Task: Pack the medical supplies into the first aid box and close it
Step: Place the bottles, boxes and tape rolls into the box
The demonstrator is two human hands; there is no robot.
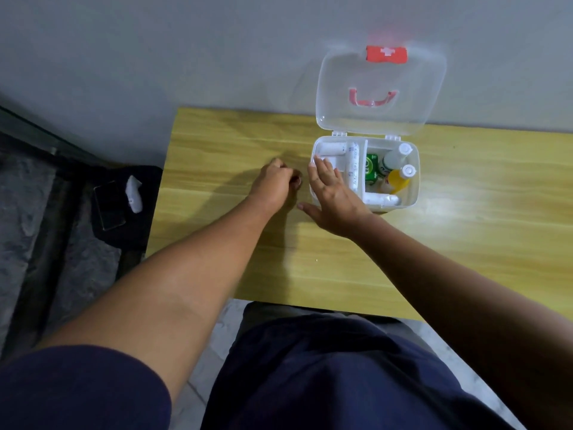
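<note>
Box (412,193) sits open on tabletop (217,144), supplies inside. My right hand (333,193) rests flat, released, on its near-left corner; left hand (273,184) loosely curled, empty. Steady base, then swing lid (381,85) down squarely.

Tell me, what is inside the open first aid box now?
In the first aid box: white rolls, a syringe-like tube, a green packet, two white-capped bottles, one yellow. The right hand covers the near-left corner.
</note>
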